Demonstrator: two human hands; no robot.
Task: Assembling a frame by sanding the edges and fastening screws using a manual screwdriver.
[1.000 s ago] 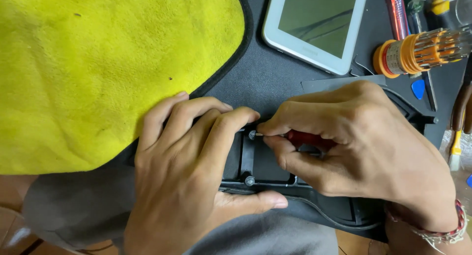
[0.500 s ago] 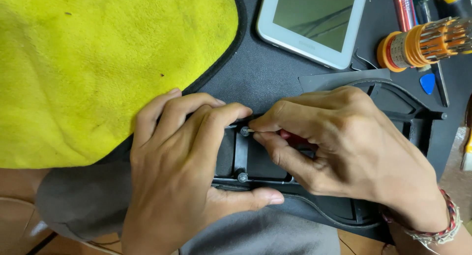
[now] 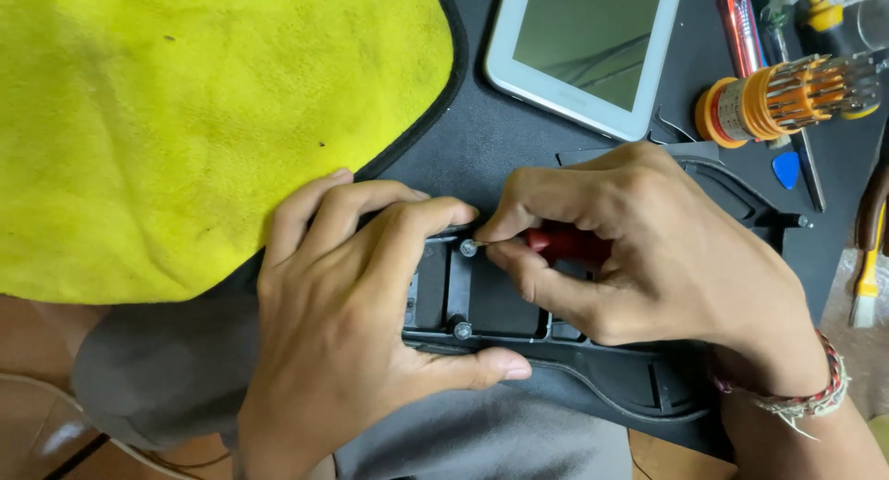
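A black plastic casing (image 3: 704,387) lies on a dark mat in front of me. My left hand (image 3: 352,341) clamps its left end, thumb along the near edge and fingers over the far edge. In my right hand (image 3: 648,249) is a red-handled screwdriver (image 3: 565,244), its tip on a silver screw (image 3: 469,248) at the casing's far edge. A second silver screw (image 3: 462,330) sits at the near edge. Most of the screwdriver is hidden under my fingers.
A yellow cloth (image 3: 204,119) covers the left of the mat. A white tablet (image 3: 588,45) lies at the back. An orange holder with several screwdriver bits (image 3: 787,96), a blue pick (image 3: 785,168), a red tool (image 3: 739,22) and a small brush (image 3: 867,286) lie at the right.
My hands stay on the casing with the screwdriver on the same screw; the view has shifted slightly and the fingers have adjusted a little.
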